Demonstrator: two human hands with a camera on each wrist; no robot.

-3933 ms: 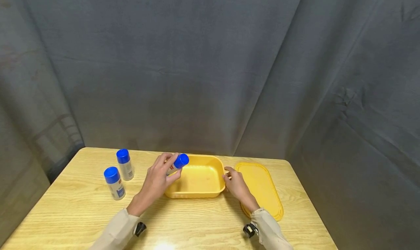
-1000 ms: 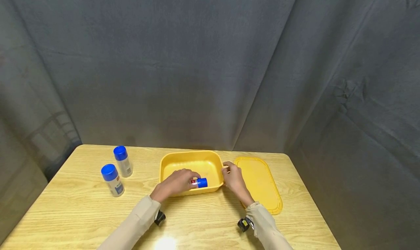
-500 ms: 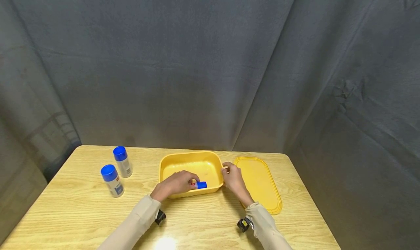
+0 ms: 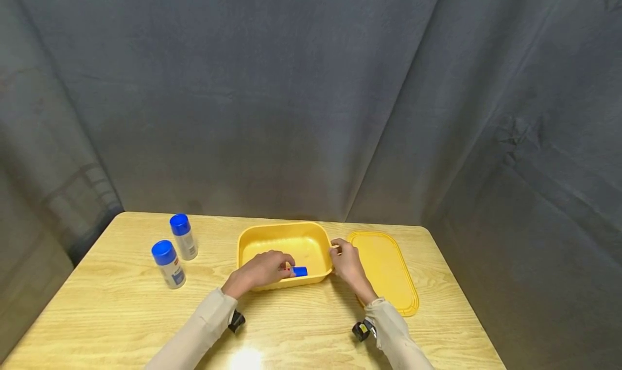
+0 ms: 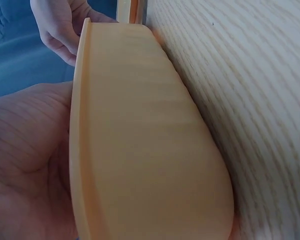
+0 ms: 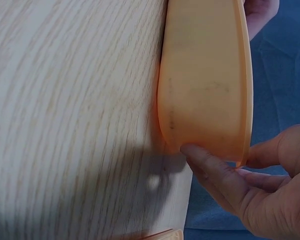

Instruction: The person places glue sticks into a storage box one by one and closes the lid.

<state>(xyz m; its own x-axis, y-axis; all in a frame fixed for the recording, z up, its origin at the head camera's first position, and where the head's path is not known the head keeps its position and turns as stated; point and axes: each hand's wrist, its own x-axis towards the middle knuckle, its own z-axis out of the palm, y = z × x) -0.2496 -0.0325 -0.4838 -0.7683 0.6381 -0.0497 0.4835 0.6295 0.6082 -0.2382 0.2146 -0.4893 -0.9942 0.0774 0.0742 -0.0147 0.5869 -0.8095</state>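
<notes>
A yellow plastic container stands without its lid on the table. My left hand reaches over its near wall and grips a small blue-capped bottle, which lies on its side inside with the cap pointing right. My fingers cover most of the bottle's body. In the left wrist view the container's wall hides the bottle, and the palm is close against the rim. My right hand pinches the container's right end at the rim; in the right wrist view its fingertips press the outside of that end.
Two more blue-capped bottles, a nearer one and a farther one, stand upright at the left. A flat yellow lid lies right of the container, partly under the right forearm. Grey curtains hang behind the wooden table.
Since the oldest frame, my left hand has lowered the bottle from above the container's left side into it and laid it flat. Over the last second both hands have barely moved.
</notes>
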